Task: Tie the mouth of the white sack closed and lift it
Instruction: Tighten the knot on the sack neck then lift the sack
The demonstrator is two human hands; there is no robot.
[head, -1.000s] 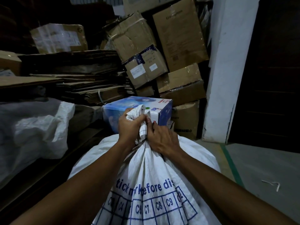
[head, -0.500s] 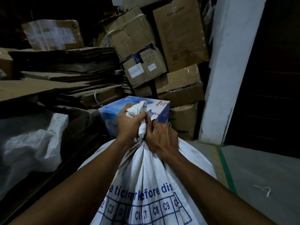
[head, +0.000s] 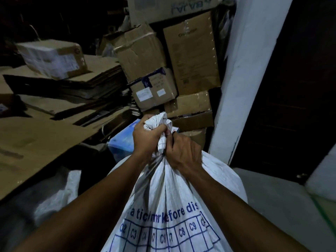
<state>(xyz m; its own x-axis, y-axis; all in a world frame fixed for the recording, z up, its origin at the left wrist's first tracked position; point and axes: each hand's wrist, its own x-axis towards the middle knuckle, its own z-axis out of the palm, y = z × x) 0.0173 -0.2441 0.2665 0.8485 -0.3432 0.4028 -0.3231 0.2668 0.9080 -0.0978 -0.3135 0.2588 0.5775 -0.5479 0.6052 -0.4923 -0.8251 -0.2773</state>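
Both fists clenched round the bunched neck of the sack (head: 169,197), left hand (head: 146,139) just below the twisted mouth, right hand (head: 181,151) touching it on the other side. Sack upright between the forearms, in front of stacked boxes (head: 145,57) and beside a white pillar (head: 243,84).

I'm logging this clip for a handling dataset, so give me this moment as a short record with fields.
setting: storeroom, dim light
sack: white sack with blue print, mouth gathered into a bunched neck
left hand: left hand grips the neck
right hand: right hand grips the neck just below
behind sack: blue box, stacked cardboard boxes
left side: flattened cardboard
right side: white pillar
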